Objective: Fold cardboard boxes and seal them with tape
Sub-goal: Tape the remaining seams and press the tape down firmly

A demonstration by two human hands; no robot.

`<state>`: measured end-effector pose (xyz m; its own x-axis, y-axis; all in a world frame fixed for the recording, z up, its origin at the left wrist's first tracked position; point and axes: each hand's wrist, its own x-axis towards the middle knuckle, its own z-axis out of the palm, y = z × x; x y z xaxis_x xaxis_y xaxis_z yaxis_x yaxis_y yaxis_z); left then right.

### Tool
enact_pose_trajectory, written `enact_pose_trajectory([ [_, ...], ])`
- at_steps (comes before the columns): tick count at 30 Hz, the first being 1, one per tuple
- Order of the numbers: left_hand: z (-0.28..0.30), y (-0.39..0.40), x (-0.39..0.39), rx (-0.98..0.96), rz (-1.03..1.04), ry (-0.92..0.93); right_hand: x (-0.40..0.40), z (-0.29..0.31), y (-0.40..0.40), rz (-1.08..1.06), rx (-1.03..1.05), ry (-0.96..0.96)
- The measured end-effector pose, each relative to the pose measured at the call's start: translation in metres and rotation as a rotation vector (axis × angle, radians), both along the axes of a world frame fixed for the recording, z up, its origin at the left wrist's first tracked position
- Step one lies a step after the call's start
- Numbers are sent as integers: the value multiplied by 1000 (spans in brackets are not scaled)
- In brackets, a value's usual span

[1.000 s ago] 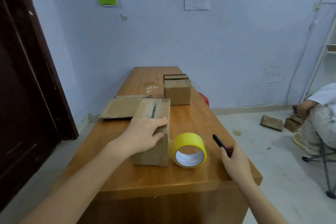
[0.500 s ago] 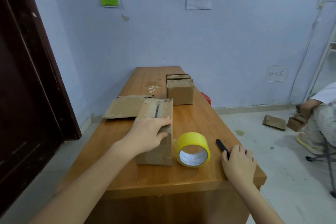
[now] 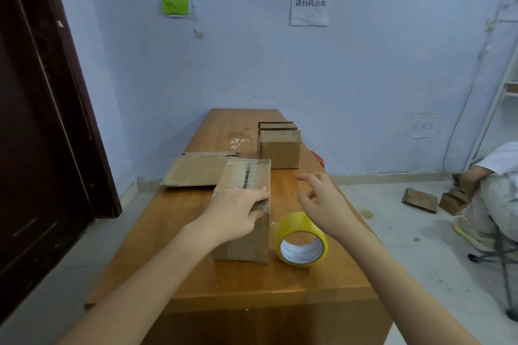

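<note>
A folded cardboard box [image 3: 246, 176] with clear tape along its top stands in the middle of the wooden table [image 3: 196, 274]. My left hand [image 3: 238, 210] rests flat on the box's near top, thumb over the right edge. A yellow tape roll [image 3: 301, 238] stands on edge just right of the box. My right hand [image 3: 322, 202] hovers above and behind the roll, fingers spread and loosely bent, holding nothing. The black pen is not visible.
A flattened cardboard sheet [image 3: 193, 171] lies left of the box. Folded boxes [image 3: 280, 145] stand in a row farther back. A red object [image 3: 318, 158] sits at the table's right edge. A seated person [image 3: 493, 193] and cardboard pieces [image 3: 419, 200] are on the floor at right. A dark door [image 3: 42, 120] stands left.
My right hand held a black pen, pressed it down at the table's right edge, then lifted empty and moved left and forward above the tape roll. My left hand stayed on the box.
</note>
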<state>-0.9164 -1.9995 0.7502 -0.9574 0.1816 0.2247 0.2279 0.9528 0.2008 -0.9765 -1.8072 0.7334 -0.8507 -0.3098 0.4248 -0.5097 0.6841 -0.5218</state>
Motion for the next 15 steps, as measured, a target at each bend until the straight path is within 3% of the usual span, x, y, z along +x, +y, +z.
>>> enact_pose_trajectory([
  [4, -1, 1, -1, 5, 22, -19, -21, 16, -26, 160, 430, -211],
  [10, 0, 2, 0, 21, 23, -36, -18, 10, -37, 272, 555, -463],
  [15, 1, 3, 1, 34, 20, -45, -15, 7, -22, 320, 428, -441],
])
